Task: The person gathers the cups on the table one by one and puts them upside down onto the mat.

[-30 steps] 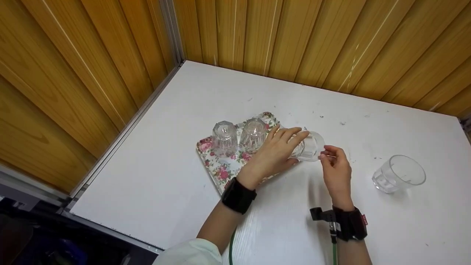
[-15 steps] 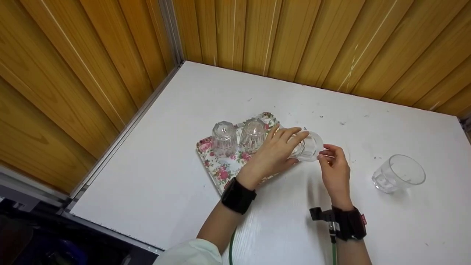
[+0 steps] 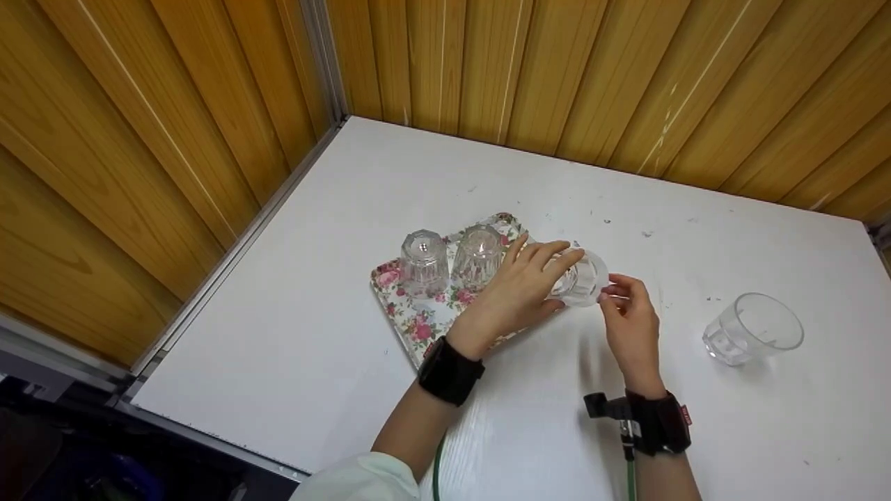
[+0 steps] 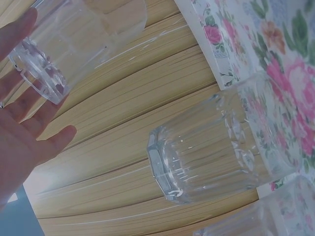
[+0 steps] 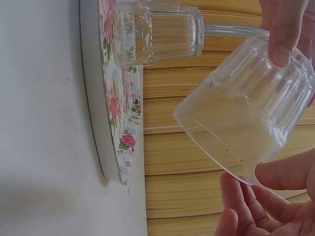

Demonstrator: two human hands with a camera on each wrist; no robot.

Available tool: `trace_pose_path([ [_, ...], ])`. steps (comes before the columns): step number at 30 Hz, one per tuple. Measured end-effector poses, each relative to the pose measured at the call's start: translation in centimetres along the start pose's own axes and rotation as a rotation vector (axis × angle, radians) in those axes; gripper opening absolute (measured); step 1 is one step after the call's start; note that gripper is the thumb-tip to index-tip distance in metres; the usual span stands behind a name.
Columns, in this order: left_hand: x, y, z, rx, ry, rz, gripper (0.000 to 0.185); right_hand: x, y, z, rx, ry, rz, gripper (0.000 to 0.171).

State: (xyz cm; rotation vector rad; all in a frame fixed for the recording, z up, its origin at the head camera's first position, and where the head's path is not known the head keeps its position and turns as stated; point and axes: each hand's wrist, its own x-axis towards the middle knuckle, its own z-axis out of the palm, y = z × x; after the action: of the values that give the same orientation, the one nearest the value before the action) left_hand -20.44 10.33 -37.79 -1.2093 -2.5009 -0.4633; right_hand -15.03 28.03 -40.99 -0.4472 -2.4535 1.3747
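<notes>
My left hand (image 3: 518, 285) grips a clear ribbed glass (image 3: 583, 280), tilted on its side just above the right end of a floral tray (image 3: 418, 323). My right hand (image 3: 623, 309) pinches that glass at its rim. In the right wrist view the glass (image 5: 246, 118) hangs mouth down and to the left, with my right hand (image 5: 256, 206) at the rim. In the left wrist view its thick base (image 4: 44, 73) lies against my left hand (image 4: 24, 128). Two more glasses (image 3: 422, 263) (image 3: 478, 259) stand upside down on the tray.
Another clear glass (image 3: 755, 327) stands upright on the white table (image 3: 348, 209) to the right of my hands. Wooden panel walls (image 3: 174, 125) close in the table's left and far sides. The table's near left edge (image 3: 209, 435) drops off to a dark floor.
Both hands and the tilted glass have shifted slightly left, toward the tray. The other glasses have not moved.
</notes>
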Motion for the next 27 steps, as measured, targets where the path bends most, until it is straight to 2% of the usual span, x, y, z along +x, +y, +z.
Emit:
trace_pose_path([
  [27, -0.06, 0.07, -0.13, 0.017, 0.018, 0.014, 0.072, 0.0, -0.01, 0.3, -0.045, -0.031, 0.016, 0.032],
])
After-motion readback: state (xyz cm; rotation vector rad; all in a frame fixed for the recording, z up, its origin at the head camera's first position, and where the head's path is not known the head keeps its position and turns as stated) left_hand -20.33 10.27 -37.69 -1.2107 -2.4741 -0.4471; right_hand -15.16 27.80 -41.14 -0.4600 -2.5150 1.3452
